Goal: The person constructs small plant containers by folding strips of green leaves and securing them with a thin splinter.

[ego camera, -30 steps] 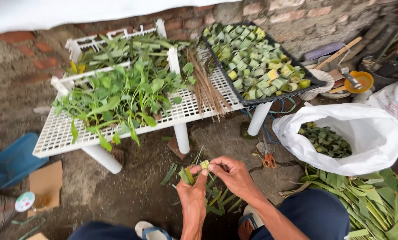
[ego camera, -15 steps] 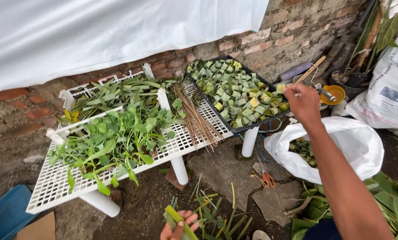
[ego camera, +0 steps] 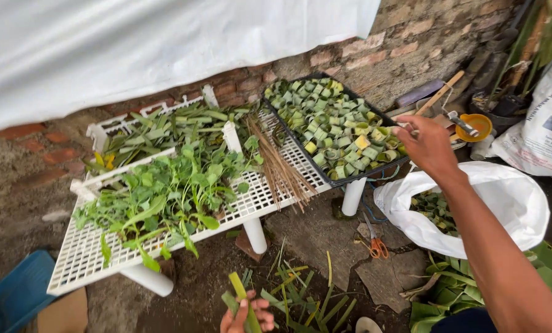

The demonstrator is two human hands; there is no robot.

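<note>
Right hand: right of centre in the frame, arm stretched from the lower right, hovering over the near right edge of the black rectangular tray packed with small folded green-and-yellow leaf cups. Fingers curled loosely together; whether they pinch a cup cannot be told.

Left hand: bottom centre, closed around a narrow green leaf strip that stands up from the fist.

Step in hand, as judged: placing or adjusting a finished leaf cup at the tray, with the next strip held ready. The next fold would call for both hands meeting low in the frame over the strip.

Surroundings: white perforated plastic rack on white tube legs, centre left, bearing loose green leafy sprigs and a bundle of thin brown sticks; white plastic sack at right holding more green leaf pieces; orange-handled scissors on the ground below the tray; scattered green leaf offcuts at bottom centre; brick wall behind.
</note>
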